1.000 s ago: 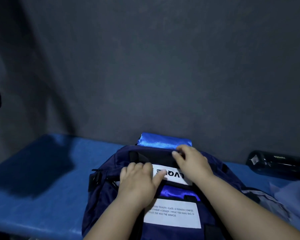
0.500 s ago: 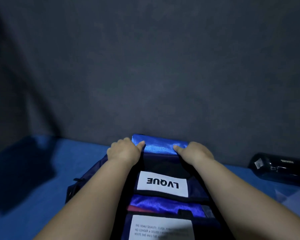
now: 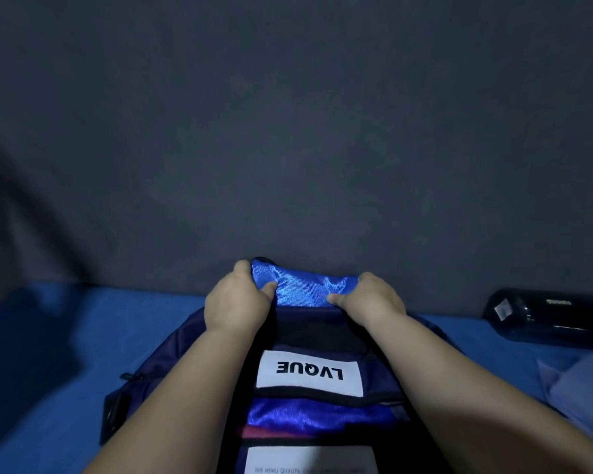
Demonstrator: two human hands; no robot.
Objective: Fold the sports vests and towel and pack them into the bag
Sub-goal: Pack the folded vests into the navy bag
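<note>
A navy bag (image 3: 172,364) with a white "LVQUE" label (image 3: 308,372) lies on the blue surface in front of me. A shiny blue folded vest (image 3: 302,287) sticks out of the bag's far end, against the wall. My left hand (image 3: 237,302) grips the vest's left end, thumb on top. My right hand (image 3: 370,299) grips its right end in the same way. More shiny blue fabric (image 3: 308,415) and a strip of red fabric (image 3: 271,432) show in a nearer opening of the bag.
A dark bottle (image 3: 548,318) lies on its side at the right, close to the wall. Pale blue cloth (image 3: 582,388) is bunched at the right edge. The dark grey wall (image 3: 288,131) rises just behind the bag. The blue surface (image 3: 48,388) stretches to the left.
Both hands moved from the bag's label up to the far end and took hold of the blue vest's two ends. The view has come closer to the bag.
</note>
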